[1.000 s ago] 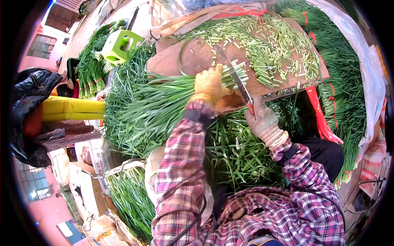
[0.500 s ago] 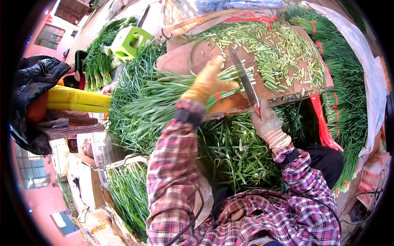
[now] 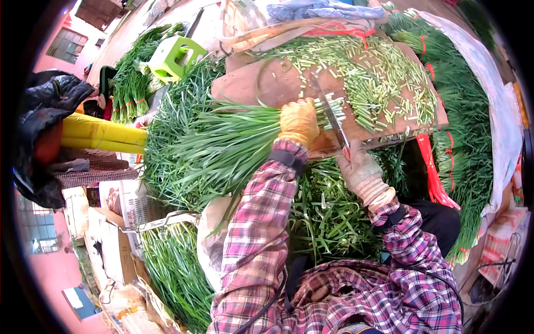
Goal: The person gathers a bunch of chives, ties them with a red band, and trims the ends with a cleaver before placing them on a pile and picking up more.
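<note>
My left hand, in a yellow-orange glove, is closed round a bunch of long green stalks lying over the board's left part. Their pale cut ends stick out to its right. My right hand, in a pale glove, grips a knife by its red handle. The blade points up and left and lies across the pale ends. Many short cut pieces are scattered over the brown board.
Bundles tied with red bands line the right side. Loose greens lie below the board. Red strips hang at its right corner. A green stool is at the upper left, near a yellow roll.
My left hand has moved right and down and its fingers have closed round the bunch, which is gathered tighter. The knife has barely moved.
</note>
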### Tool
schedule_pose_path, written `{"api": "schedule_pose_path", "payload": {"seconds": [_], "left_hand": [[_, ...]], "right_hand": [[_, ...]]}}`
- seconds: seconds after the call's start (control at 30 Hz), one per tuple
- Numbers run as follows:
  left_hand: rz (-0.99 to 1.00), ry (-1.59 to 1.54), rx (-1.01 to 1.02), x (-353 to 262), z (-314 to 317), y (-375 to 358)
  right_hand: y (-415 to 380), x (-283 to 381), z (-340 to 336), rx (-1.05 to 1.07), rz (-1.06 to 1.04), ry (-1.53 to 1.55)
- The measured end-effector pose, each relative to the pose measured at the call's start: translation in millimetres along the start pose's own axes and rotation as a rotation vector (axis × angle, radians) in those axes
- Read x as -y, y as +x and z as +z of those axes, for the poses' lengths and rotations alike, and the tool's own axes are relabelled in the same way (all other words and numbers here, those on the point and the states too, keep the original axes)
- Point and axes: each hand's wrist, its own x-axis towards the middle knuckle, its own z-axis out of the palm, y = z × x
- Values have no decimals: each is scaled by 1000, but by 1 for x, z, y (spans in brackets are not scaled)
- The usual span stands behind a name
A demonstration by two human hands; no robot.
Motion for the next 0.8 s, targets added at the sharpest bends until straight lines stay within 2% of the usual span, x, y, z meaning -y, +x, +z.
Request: {"api": "schedule_pose_path", "payload": {"seconds": [0.07,0.13,0.2,0.27,0.4,0.47,0.5,0.53,0.57,0.6,0.67,0.7,0.8], "left_hand": [[14,-84,-124,5,6,2],[35,-75,-205,7,12,1],[-9,-2,-157,3,12,0],[-13,2,-151,2,13,-1],[-1,47,-224,10,13,2],[120,-126,-20,17,-15,-7],[159,-180,0,24,-9,-1],[172,-318,-13,29,-11,-4],[134,-255,134,29,-17,1],[99,-170,135,23,-20,2],[86,-140,144,14,-20,3],[56,-101,85,13,-12,5],[39,-44,-15,15,6,8]], "right_hand": [[5,2,2,-45,-11,-10],[9,-10,14,-149,-110,90],[4,-5,10,-211,-149,27],[9,-10,14,-197,-154,75],[9,-4,14,-105,-33,114],[5,2,9,-116,-34,131],[2,9,6,-119,19,-8],[5,-1,13,-161,-85,31],[2,7,3,-140,-104,49],[6,-2,7,-190,-190,131],[5,-1,4,-213,-186,137],[2,2,4,-226,-163,139],[-3,11,4,-68,-5,-4]]}}
